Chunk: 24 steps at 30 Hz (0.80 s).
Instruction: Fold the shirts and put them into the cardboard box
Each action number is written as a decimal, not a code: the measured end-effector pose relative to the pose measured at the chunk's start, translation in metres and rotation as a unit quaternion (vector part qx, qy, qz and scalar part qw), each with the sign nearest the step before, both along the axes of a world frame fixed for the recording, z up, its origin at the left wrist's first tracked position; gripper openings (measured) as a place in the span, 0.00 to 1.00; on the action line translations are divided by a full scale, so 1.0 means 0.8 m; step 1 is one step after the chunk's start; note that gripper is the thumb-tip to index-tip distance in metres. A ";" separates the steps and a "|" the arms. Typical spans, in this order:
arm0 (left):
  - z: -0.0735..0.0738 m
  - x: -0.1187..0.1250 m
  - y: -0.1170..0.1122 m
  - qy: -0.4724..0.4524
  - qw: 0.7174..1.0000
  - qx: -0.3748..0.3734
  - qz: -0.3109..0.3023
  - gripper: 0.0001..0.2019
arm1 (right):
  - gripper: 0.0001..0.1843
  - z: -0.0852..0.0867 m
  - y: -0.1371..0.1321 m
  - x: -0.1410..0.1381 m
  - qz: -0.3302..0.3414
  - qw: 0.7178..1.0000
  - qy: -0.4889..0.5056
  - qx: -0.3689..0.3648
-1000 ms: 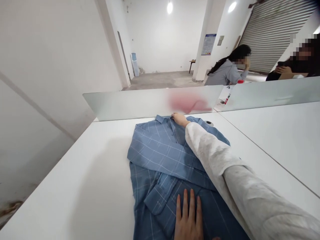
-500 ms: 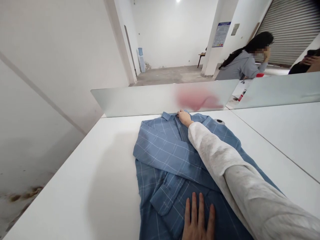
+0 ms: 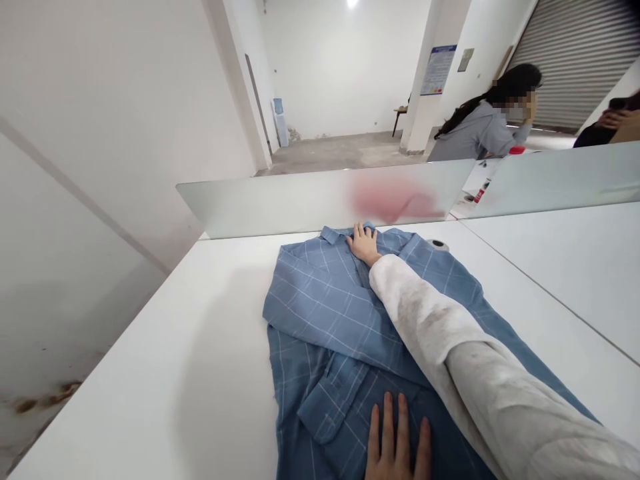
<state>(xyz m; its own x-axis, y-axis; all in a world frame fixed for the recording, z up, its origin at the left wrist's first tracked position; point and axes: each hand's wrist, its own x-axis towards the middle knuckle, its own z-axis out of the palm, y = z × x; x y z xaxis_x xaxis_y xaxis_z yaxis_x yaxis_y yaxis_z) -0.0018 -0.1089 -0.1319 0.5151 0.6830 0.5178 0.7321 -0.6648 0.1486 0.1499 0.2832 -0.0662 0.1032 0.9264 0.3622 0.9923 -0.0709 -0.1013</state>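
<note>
A blue shirt with white checks [image 3: 320, 293] lies spread on the white table, its collar toward the far edge. One sleeve is folded across the front, with the cuff [image 3: 327, 407] pointing toward me. My right hand [image 3: 364, 244] rests on the collar area, fingers apart and flat on the cloth. My left hand [image 3: 397, 443] lies palm down on the lower part of the shirt, its fingers spread; the wrist is out of frame. My right forearm in a pale grey sleeve covers part of the shirt's right side.
Frosted divider panels [image 3: 280, 203] stand along the far table edge. Beside the shirt's far right shoulder sits a white roll with a dark centre [image 3: 438, 245]. Past the divider, a person in grey [image 3: 475, 130] sits; another person's hands show at far right. A wall [image 3: 100, 167] borders the left.
My right hand has gone from pinched fingers at the collar to a flat, spread hand on it. The left hand stays in place on the shirt.
</note>
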 end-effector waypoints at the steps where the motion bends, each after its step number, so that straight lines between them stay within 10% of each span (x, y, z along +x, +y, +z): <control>1: 0.005 -0.001 -0.001 0.007 1.000 -0.011 -0.004 0.23 | 0.32 -0.001 -0.001 0.000 -0.003 1.000 0.006 0.002; 7: 0.013 -0.004 -0.001 0.001 1.000 -0.006 -0.010 0.22 | 0.26 0.007 -0.001 0.009 -0.053 0.992 0.073 0.086; 15: -0.016 -0.002 0.005 -0.030 0.997 0.075 -0.012 0.24 | 0.28 0.000 0.007 0.028 -0.077 0.988 0.130 -0.020; 24: 0.023 -0.017 0.012 0.012 0.996 0.078 -0.033 0.30 | 0.25 0.047 -0.015 0.101 -0.006 0.987 0.128 -0.098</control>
